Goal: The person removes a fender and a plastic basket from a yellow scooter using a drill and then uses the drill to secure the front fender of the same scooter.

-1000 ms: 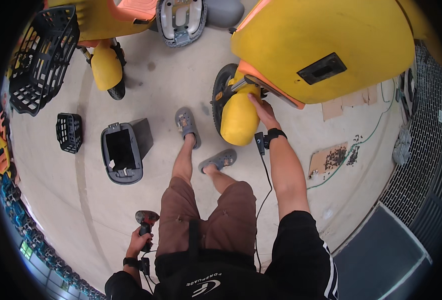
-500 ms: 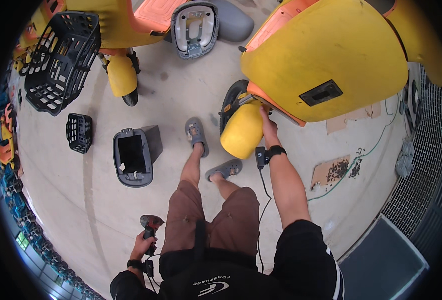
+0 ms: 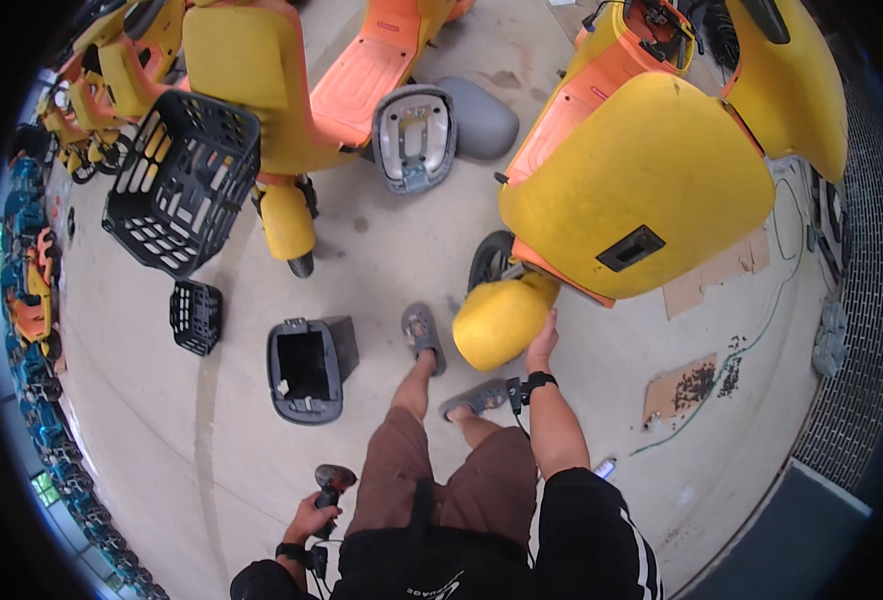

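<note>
In my left hand (image 3: pixel 312 519), low beside my thigh, is a red-and-black cordless drill (image 3: pixel 334 484) with fingers wrapped round its handle. My right arm stretches forward to a yellow scooter (image 3: pixel 652 185). There my right hand (image 3: pixel 541 345) grips the right lower edge of the yellow mudguard (image 3: pixel 505 322) over the wheel; some of its fingers are hidden against the mudguard. The dark tyre (image 3: pixel 487 262) shows just behind it. Black straps with small devices circle both wrists.
Left of my feet stands an open grey bin-like box (image 3: pixel 306 372). Beyond are a small black basket (image 3: pixel 197 317), a second scooter (image 3: pixel 287 222) with a large black basket (image 3: pixel 184 185), and an upturned grey seat (image 3: pixel 414 140). On the right, cardboard (image 3: pixel 674 392) bears scattered small dark parts.
The view has tilted, so everything sits lower in the picture. My right hand has slid down the mudguard's right side, and the mudguard looks slightly turned. The drill stays in my left hand.
</note>
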`<state>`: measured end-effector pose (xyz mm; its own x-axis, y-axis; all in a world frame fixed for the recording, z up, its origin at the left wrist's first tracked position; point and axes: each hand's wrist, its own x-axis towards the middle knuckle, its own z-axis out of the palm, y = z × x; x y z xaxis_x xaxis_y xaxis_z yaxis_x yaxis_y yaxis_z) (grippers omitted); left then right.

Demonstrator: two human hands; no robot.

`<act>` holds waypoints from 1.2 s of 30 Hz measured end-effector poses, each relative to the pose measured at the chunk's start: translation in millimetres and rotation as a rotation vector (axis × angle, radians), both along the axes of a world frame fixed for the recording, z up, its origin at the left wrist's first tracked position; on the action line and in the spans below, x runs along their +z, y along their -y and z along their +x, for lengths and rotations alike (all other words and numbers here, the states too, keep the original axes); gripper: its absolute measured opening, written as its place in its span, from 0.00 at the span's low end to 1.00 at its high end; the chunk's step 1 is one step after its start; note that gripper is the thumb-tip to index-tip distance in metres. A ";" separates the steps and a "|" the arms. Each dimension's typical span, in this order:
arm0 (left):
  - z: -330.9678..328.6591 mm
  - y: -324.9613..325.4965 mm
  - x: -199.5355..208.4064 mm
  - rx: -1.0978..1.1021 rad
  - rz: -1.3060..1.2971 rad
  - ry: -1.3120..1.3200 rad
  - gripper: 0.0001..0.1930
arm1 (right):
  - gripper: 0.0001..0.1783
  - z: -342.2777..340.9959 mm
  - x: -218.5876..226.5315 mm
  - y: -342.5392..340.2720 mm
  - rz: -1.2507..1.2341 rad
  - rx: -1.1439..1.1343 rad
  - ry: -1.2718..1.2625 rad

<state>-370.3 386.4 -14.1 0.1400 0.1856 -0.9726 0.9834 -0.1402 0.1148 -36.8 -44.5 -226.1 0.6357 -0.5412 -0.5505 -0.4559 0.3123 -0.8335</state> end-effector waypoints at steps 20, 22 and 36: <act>-16.6 -36.6 30.1 0.063 0.085 -0.053 0.13 | 0.24 -75.7 75.5 74.6 -0.958 1.288 0.301; -20.5 -30.4 31.4 0.078 0.084 -0.030 0.12 | 0.24 -120.8 113.9 72.8 -1.037 1.252 0.319; -28.5 -11.3 25.7 -0.209 0.000 0.217 0.11 | 0.14 -353.1 130.3 116.2 -0.682 1.142 -0.598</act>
